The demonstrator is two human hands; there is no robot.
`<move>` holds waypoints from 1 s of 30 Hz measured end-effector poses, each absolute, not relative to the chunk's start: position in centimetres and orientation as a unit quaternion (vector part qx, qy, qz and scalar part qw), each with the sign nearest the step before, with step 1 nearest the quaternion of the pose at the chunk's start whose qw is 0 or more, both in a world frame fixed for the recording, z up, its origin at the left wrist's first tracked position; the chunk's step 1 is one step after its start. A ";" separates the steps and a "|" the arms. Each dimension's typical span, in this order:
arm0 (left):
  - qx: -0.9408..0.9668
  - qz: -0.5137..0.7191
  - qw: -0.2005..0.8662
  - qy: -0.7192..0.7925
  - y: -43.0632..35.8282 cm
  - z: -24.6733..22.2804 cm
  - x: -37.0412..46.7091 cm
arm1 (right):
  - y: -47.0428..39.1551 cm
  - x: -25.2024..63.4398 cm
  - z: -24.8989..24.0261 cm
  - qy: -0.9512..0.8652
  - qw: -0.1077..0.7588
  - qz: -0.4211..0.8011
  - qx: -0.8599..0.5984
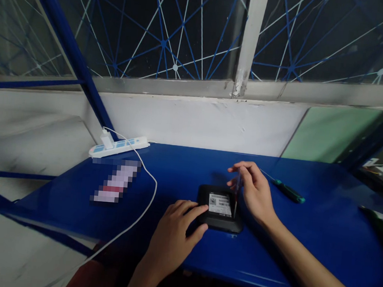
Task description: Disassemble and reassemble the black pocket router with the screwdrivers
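A black flat electronic device [220,223] with a white barcode label [218,204] lies on the blue table, label side up. My left hand [178,231] rests at its left side, fingers stretched and apart, the index fingertip touching the casing near the label. In my right hand [254,188] a slim screwdriver [237,191] is pinched nearly upright. Its metal shaft points down to the device, at the right of the label; the exact contact of the tip is too small to tell.
Another screwdriver [290,191] with a green and black handle lies to the right. At back left sits a white power strip [121,147] with a charger [107,139]; its white cable [154,193] curves across the blue table [176,164]. A pixelated object [117,184] lies left.
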State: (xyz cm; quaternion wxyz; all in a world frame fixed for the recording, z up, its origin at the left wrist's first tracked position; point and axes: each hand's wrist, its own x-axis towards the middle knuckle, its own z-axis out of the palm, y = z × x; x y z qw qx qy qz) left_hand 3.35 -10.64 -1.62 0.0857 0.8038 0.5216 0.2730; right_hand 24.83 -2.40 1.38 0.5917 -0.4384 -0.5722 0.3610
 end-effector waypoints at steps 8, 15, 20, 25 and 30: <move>0.804 0.269 0.088 0.523 -10.8 -1.6 3.4 | -2.3 25.1 0.9 -0.583 0.567 0.333 -0.478; 0.801 0.272 0.088 0.526 -10.8 -1.5 3.4 | -2.1 25.1 1.1 -0.596 0.589 0.294 -0.460; 0.801 0.273 0.087 0.525 -10.8 -1.5 3.4 | -2.4 24.9 1.3 -0.585 0.604 0.294 -0.455; 0.803 0.271 0.089 0.523 -10.8 -1.5 3.5 | -2.7 25.0 1.6 -0.574 0.606 0.330 -0.441; 0.802 0.269 0.086 0.527 -10.8 -1.4 3.4 | -2.5 25.1 1.5 -0.595 0.584 0.329 -0.443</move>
